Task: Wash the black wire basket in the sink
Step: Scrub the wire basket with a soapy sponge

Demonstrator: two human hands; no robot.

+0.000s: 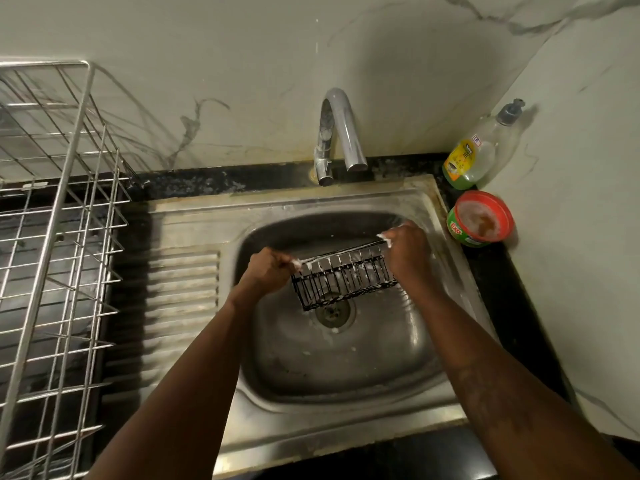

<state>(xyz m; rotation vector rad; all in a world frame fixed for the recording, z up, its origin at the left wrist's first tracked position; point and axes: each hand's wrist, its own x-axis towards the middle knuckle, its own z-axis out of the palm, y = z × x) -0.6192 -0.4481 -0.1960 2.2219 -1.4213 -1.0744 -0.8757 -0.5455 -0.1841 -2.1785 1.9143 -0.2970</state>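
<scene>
Both of my hands are curled around the black wire basket (341, 282): my left hand (268, 268) pinches its top rim at nine o'clock, and my right hand (405, 252) clasps the end at three o'clock. Foam streaks the wires. I hold the basket tilted over the drain (333, 311) of the steel sink (346, 368). Soapy wire is slippery, I judge, so one grip could slide and the basket drop into the bowl. At twelve o'clock stands the tap (337, 133), with no water visible; reaching for it one-handed could tip the basket. At two o'clock sit a soap bottle (474, 157) and an open tub (481, 218); at nine o'clock is a dish rack (59, 237).
</scene>
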